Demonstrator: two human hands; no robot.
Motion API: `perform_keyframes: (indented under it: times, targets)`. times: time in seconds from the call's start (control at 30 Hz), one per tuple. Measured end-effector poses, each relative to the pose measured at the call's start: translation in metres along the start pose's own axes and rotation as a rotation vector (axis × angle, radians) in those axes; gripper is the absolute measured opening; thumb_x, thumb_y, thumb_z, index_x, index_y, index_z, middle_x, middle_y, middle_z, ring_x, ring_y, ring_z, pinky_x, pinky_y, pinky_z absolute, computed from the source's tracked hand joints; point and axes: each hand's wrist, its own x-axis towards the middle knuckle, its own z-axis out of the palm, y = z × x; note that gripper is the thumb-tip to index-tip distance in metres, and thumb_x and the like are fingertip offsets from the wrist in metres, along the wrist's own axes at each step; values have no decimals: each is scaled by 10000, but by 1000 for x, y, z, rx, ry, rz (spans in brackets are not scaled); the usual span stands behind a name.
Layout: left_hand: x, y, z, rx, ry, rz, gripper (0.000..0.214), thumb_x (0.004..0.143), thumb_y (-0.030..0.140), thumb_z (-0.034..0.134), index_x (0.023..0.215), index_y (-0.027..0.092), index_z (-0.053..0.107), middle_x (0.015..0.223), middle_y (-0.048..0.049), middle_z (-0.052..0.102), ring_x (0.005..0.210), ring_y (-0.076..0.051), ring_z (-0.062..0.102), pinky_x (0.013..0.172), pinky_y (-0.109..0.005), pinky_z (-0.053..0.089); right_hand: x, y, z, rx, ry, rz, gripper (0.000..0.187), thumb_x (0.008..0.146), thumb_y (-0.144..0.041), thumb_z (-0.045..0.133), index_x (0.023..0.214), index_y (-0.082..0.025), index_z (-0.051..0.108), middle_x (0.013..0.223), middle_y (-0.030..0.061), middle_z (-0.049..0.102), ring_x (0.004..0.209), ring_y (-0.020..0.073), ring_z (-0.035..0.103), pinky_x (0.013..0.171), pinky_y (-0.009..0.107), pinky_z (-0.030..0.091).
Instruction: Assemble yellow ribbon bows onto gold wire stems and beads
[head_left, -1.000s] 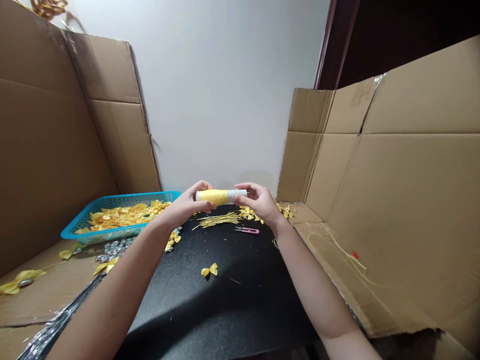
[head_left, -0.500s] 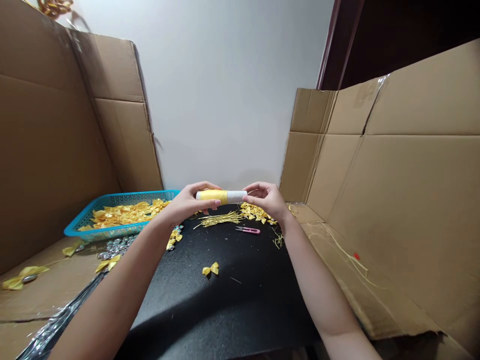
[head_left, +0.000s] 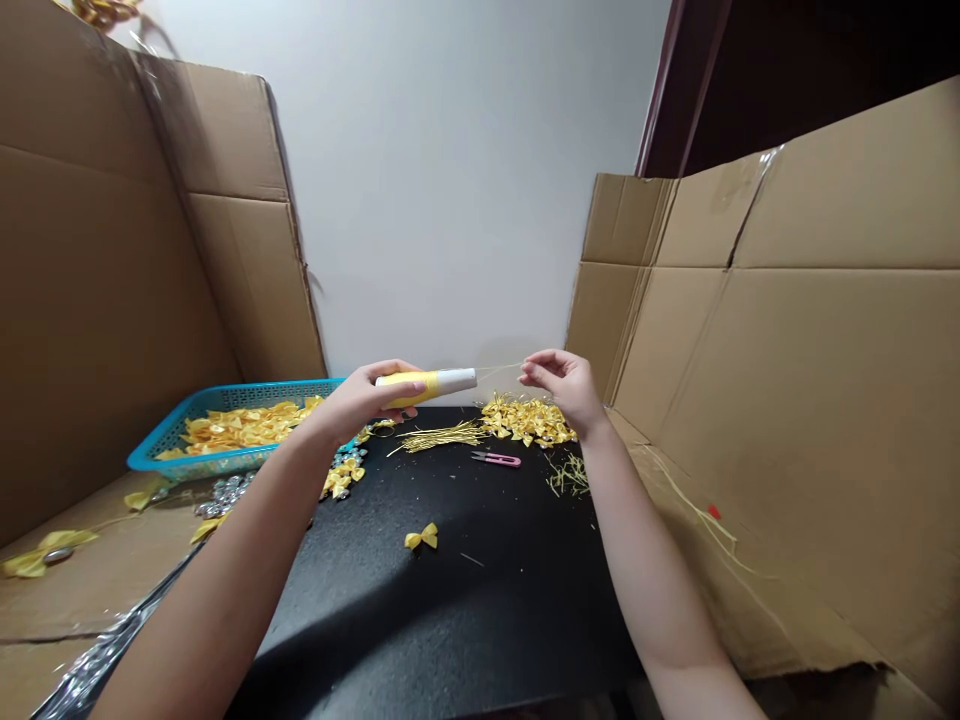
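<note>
My left hand [head_left: 367, 400] grips a spool of yellow thread [head_left: 435, 382], held sideways above the black mat [head_left: 450, 600]. A thin strand of thread [head_left: 499, 369] runs from the spool's white end to my right hand [head_left: 562, 385], whose fingertips pinch its end. Below the hands lie a bundle of gold wire pieces [head_left: 439, 438], pink thread snips [head_left: 496, 459] and a heap of small yellow bows [head_left: 529, 420]. One yellow bow [head_left: 420, 539] lies alone nearer to me on the mat.
A blue basket [head_left: 161, 450] of yellow ribbon pieces stands at the left, with silver beads [head_left: 225, 492] and loose bows in front of it. Cardboard walls [head_left: 825, 400] stand on both sides and a white wall behind. Yellow thread scraps [head_left: 570, 475] lie at the mat's right edge.
My right hand has moved right, away from the spool, drawing out a strand of thread. My left hand has shifted the spool a little to the left.
</note>
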Motion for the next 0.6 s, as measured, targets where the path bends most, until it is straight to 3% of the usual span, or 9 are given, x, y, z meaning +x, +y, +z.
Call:
perform_keyframes:
  times: [0.13, 0.37, 0.5, 0.6]
  targets:
    - [1, -1, -3, 47, 43, 11, 319, 600, 349, 763, 867, 196, 681, 700, -43, 639, 587, -161, 623, 516, -258, 486, 2, -8, -16, 38, -8, 39, 379, 519, -451, 855, 706, -190, 654, 674, -15, 658, 635, 123, 658, 775, 343, 587]
    - [6, -5, -16, -133, -56, -2, 360, 604, 379, 746, 868, 148, 664, 695, -28, 594, 529, -109, 558, 472, -218, 467, 12, 5, -45, 22, 105, 123, 431, 442, -431, 882, 686, -175, 636, 643, -34, 634, 603, 92, 633, 710, 267, 554]
    - [9, -6, -23, -165, 84, -2, 360, 604, 387, 748, 858, 147, 661, 737, -30, 592, 569, -103, 553, 470, -194, 459, 16, 14, -57, -24, 83, 244, 418, 459, -403, 873, 688, -168, 615, 664, -19, 637, 626, 101, 639, 629, 229, 511]
    - [11, -8, -27, -66, 193, -26, 358, 618, 408, 757, 867, 163, 677, 752, -43, 609, 588, -122, 570, 473, -206, 450, 17, 16, -60, 41, 109, 230, 408, 485, -389, 863, 697, -182, 582, 672, -43, 609, 644, 93, 633, 614, 209, 490]
